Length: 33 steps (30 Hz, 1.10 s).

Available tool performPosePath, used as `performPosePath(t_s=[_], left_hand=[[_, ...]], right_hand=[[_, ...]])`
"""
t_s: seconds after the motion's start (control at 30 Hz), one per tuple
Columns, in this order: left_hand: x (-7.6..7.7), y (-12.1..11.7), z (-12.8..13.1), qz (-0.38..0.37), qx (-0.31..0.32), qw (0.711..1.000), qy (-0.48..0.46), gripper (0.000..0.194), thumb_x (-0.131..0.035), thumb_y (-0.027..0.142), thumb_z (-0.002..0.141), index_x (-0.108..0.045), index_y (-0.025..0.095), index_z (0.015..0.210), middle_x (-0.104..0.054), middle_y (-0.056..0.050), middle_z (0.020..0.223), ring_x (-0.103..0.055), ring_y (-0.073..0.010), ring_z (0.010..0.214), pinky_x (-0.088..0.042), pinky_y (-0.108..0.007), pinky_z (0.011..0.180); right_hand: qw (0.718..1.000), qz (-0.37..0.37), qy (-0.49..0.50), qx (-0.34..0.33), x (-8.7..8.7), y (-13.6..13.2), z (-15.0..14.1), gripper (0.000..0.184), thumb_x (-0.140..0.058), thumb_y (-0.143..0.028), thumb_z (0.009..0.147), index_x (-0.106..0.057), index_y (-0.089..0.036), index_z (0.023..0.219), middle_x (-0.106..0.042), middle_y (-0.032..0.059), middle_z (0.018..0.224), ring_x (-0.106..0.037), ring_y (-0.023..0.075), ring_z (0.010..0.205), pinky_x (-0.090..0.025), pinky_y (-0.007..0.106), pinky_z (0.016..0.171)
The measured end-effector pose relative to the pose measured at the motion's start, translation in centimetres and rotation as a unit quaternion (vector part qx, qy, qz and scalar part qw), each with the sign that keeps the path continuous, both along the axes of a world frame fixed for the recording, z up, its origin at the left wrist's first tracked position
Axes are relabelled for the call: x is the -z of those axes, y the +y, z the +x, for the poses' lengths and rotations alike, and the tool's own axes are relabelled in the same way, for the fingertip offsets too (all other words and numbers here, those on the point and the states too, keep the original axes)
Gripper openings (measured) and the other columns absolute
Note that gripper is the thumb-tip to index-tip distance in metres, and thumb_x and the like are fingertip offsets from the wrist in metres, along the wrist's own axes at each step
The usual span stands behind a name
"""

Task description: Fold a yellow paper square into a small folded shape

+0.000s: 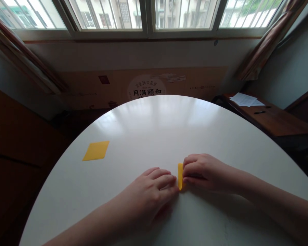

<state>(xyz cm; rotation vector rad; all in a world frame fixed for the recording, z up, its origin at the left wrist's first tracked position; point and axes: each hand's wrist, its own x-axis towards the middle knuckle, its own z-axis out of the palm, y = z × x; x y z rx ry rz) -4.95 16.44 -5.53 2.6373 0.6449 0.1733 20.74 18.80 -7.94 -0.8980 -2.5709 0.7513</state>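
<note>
A narrow strip of folded yellow paper (180,176) is on the white round table (154,136), between my two hands. My right hand (204,172) covers its right side, with the fingers bent and pressed together on it. From the left, my left hand (155,189) reaches the paper's near lower corner; its fingers are curled and its thumb and index tip meet at that corner. How much paper lies under the right fingers is hidden. Farther left on the table lies a flat yellow square of paper (96,150), apart from both hands.
Beyond the table's far edge, a low printed orange panel (87,85) stands beneath the windows (146,17). To the right is a brown wooden desk (284,118) with white sheets (243,99) on it. Curtains (267,44) hang at both sides.
</note>
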Motion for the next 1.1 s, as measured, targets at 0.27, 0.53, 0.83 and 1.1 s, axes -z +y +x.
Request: performPosePath(t_s=[0.27, 0.53, 0.83, 1.1], left_hand=[[0.0, -0.3, 0.0, 0.027, 0.004, 1.000, 0.010, 0.039, -0.056, 0.022, 0.092, -0.057, 0.021, 0.131, -0.066, -0.007, 0.124, -0.058, -0.0251, 0.116, -0.043, -0.041, 0.106], [-0.4, -0.6, -0.3, 0.040, 0.000, 0.999, -0.003, 0.041, -0.059, 0.022, 0.090, -0.057, 0.021, 0.131, -0.066, -0.005, 0.129, -0.059, -0.0240, 0.118, -0.043, -0.040, 0.108], [0.3, -0.6, -0.2, 0.044, -0.004, 0.999, 0.023, 0.053, -0.057, 0.027, 0.091, -0.047, 0.023, 0.144, -0.059, -0.005, 0.142, -0.052, -0.0271, 0.129, -0.040, -0.045, 0.111], [0.0, -0.3, -0.4, -0.002, 0.000, 0.999, 0.032, 0.063, -0.059, 0.033, 0.090, -0.040, 0.028, 0.150, -0.054, -0.002, 0.148, -0.047, -0.0272, 0.135, -0.032, -0.045, 0.117]], right_hand=[[0.998, 0.012, -0.043, 0.037, -0.4, -0.3, -0.8, 0.015, -0.060, -0.023, 0.096, -0.066, -0.019, 0.082, -0.065, 0.0004, 0.080, -0.056, 0.0133, 0.073, -0.037, 0.023, 0.066], [0.995, 0.029, -0.090, 0.038, -1.0, -0.5, -1.3, 0.016, -0.057, -0.022, 0.096, -0.062, -0.018, 0.081, -0.064, -0.0004, 0.080, -0.054, 0.0131, 0.073, -0.034, 0.023, 0.065], [0.995, 0.023, -0.088, 0.042, -0.8, -0.6, -1.5, 0.016, -0.058, -0.021, 0.095, -0.062, -0.017, 0.079, -0.064, 0.0000, 0.079, -0.055, 0.0131, 0.072, -0.033, 0.024, 0.065], [0.997, -0.013, -0.067, 0.036, -0.5, -0.3, -1.1, 0.015, -0.060, -0.022, 0.095, -0.065, -0.018, 0.082, -0.065, 0.0005, 0.081, -0.057, 0.0132, 0.073, -0.037, 0.023, 0.066]])
